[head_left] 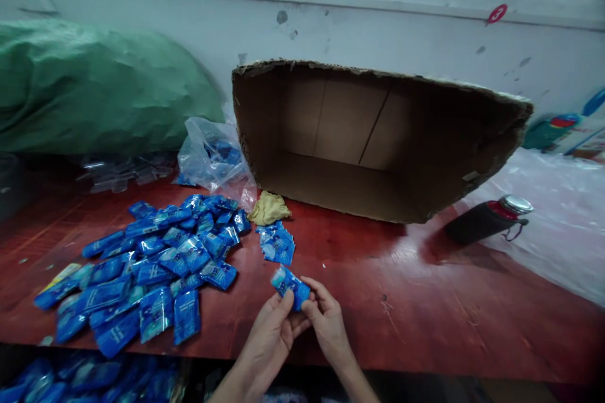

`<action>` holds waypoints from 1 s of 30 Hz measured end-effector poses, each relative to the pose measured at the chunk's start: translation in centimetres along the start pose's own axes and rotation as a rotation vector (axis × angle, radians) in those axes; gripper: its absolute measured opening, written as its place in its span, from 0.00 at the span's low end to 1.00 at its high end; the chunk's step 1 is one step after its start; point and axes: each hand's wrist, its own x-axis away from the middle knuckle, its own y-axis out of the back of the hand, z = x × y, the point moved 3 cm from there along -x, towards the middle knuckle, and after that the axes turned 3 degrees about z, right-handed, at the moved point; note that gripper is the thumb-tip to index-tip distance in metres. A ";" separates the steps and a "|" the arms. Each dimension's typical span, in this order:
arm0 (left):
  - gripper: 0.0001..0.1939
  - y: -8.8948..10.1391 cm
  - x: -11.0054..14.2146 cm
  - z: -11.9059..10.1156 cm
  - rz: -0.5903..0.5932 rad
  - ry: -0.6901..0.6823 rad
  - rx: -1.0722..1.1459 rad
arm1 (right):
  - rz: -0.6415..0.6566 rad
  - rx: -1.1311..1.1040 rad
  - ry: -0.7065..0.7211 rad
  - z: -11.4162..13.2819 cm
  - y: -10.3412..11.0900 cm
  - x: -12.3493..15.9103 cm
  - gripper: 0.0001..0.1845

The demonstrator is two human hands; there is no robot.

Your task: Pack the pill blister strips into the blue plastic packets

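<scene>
Both my hands hold one small blue packet (293,288) above the front part of the red table. My left hand (273,326) grips its left and lower side, thumb on top. At the right end, my right hand (327,318) pinches it with the thumb and fingers. Just beyond my hands lie several flat blue cards or sachets (276,244) in a small overlapping stack. To the left spreads a loose heap of blue packets (155,267), shiny and printed like the held one.
A large cardboard box (340,182) lies on its side, opening towards me. A yellow cloth (269,208) and a clear plastic bag (212,157) sit beside it. A dark bottle (482,221) stands right, a green sack (94,88) back left. More blue packets (94,378) lie below the table edge.
</scene>
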 end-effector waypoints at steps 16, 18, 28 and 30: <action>0.10 0.5 0.2 -0.1 -0.088 -0.049 -0.015 | 0.010 0.115 0.033 -0.1 -1.0 0.4 0.20; 0.11 0.6 0.1 -0.2 -0.092 -0.051 -0.033 | 0.103 0.002 -0.010 -0.1 -1.2 0.3 0.23; 0.14 2.0 -0.2 -0.6 -0.208 -0.127 -0.288 | 0.214 -0.085 -0.116 -0.6 -3.0 0.7 0.20; 0.16 2.5 0.4 -3.6 -0.302 -0.276 -0.473 | 0.272 -0.026 -0.126 -0.5 -2.9 0.0 0.24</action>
